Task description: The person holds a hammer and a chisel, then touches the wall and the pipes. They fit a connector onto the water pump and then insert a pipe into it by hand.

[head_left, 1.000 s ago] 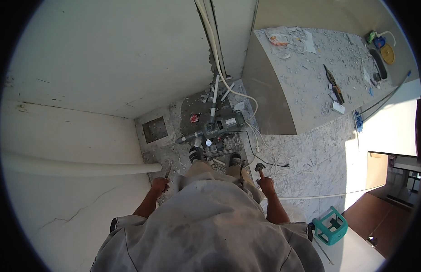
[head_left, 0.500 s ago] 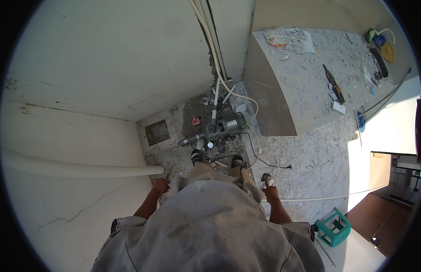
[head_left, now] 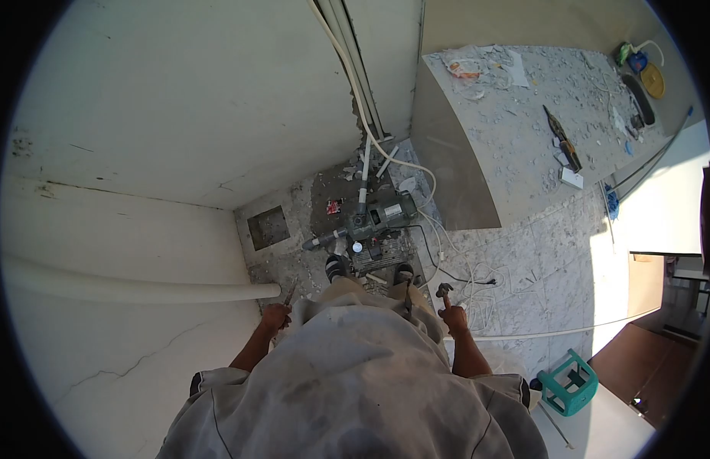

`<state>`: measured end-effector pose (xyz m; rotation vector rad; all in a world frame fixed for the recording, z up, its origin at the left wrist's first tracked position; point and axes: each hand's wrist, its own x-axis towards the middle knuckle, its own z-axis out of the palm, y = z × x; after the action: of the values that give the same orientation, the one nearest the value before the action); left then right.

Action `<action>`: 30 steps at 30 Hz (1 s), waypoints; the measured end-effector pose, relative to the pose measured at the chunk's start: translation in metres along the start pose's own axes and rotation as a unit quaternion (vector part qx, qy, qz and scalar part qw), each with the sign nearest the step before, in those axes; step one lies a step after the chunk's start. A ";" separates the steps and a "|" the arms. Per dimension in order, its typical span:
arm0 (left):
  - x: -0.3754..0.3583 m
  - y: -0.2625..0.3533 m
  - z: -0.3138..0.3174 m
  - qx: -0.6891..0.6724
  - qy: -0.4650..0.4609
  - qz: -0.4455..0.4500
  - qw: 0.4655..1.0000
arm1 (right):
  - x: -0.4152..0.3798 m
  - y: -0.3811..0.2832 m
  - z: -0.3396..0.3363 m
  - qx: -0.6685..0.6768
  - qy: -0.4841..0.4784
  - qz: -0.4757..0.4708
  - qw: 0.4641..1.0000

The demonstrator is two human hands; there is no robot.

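My left hand (head_left: pixel 277 315) is closed round a thin chisel-like tool (head_left: pixel 291 291) that points up and away from me, beside the end of the thick white pipe (head_left: pixel 248 291). On the other side, my right hand (head_left: pixel 453 315) grips a hammer, its dark head (head_left: pixel 444 290) showing above the fingers. Between and beyond the hands, a grey-green pump (head_left: pixel 382 214) with pipe fittings lies on the floor in front of my feet. A round white gauge (head_left: pixel 357 247) sits near it.
A square hole (head_left: pixel 268 228) is cut in the floor at left. Loose cables (head_left: pixel 477 294) lie right of my feet. A debris-strewn counter (head_left: pixel 508 130) holds a long tool (head_left: pixel 563 139). A green stool (head_left: pixel 569 382) stands at lower right. White pipes run down the wall.
The view has shifted slightly. The hammer head in my right hand has turned and stands a little higher above the fingers. My left hand still holds its tool.
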<state>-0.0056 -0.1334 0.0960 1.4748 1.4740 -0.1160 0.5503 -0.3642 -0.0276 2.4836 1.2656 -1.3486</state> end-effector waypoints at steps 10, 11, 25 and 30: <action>-0.008 -0.007 0.001 0.022 -0.003 -0.008 1.000 | 0.011 0.012 0.015 0.025 -0.002 0.007 1.000; -0.008 -0.010 0.002 0.024 -0.005 -0.006 1.000 | 0.011 0.011 0.014 0.043 -0.018 0.022 0.999; -0.015 -0.017 0.016 -0.016 0.003 -0.030 0.999 | -0.003 -0.007 -0.006 -0.049 -0.046 0.024 0.997; -0.011 -0.023 0.019 -0.014 0.007 -0.023 1.000 | 0.001 -0.001 -0.005 -0.042 -0.022 0.004 0.999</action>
<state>-0.0160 -0.1599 0.0817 1.4214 1.5163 -0.1119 0.5536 -0.3615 -0.0248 2.3888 1.2741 -1.3125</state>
